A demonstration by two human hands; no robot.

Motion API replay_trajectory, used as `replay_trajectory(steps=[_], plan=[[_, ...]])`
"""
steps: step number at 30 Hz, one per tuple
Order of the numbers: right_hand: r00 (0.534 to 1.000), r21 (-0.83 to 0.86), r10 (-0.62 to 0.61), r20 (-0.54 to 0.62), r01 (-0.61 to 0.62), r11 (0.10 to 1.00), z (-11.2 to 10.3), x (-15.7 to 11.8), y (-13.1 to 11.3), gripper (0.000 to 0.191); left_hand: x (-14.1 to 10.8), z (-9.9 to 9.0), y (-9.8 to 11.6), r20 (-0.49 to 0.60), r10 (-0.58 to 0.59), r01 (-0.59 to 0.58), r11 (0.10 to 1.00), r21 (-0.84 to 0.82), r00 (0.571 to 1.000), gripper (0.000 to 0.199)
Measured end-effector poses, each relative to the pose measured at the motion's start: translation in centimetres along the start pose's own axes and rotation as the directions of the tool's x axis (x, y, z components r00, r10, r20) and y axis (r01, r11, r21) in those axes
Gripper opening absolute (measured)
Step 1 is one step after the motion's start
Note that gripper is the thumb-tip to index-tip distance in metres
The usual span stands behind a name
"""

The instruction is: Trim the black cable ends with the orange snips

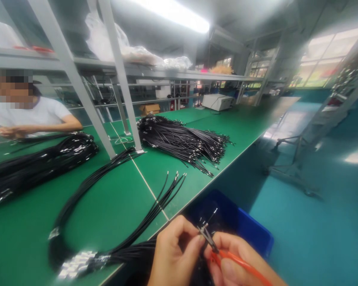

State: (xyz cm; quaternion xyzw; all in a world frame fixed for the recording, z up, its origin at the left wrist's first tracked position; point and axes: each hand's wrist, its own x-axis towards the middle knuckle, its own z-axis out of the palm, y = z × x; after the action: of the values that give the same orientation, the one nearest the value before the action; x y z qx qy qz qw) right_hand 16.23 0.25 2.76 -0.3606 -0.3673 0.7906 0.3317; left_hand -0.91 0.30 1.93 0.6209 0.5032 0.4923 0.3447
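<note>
My left hand [175,252] is closed in a pinch, thumb against forefinger, on the end of a thin black cable, mostly hidden by the fingers. My right hand [232,258] is wrapped round orange-handled pliers [208,239], whose narrow grey jaws reach the left fingertips and look slightly parted. Just left of my hands, a bundle of black cables [137,228] curves across the green table, with white labels [79,264] bunched at its near bend. Several metal-tipped cable ends stick up beyond it.
A blue bin [255,230] stands below the table edge, behind my hands. A large cable pile [179,141] lies farther back on the green table [107,206]. Shelf posts [122,75] rise from the tabletop. At left, a person [44,115] sits by another cable bundle [47,159].
</note>
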Motion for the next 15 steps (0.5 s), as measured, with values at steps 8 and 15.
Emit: replay_trajectory(steps=[8, 15], plan=[[0.998, -0.090, 0.052, -0.040, -0.055, 0.994, 0.27, 0.19, -0.51, 0.051, -0.08, 0.20, -0.35, -0.006, 0.057, -0.057, 0.997, 0.045, 0.998, 0.015], [0.995, -0.305, -0.011, -0.102, -0.021, 0.952, 0.08, 0.29, -0.15, 0.040, 0.03, -0.12, -0.71, 0.038, 0.021, -0.022, 0.999, 0.027, 0.999, 0.013]])
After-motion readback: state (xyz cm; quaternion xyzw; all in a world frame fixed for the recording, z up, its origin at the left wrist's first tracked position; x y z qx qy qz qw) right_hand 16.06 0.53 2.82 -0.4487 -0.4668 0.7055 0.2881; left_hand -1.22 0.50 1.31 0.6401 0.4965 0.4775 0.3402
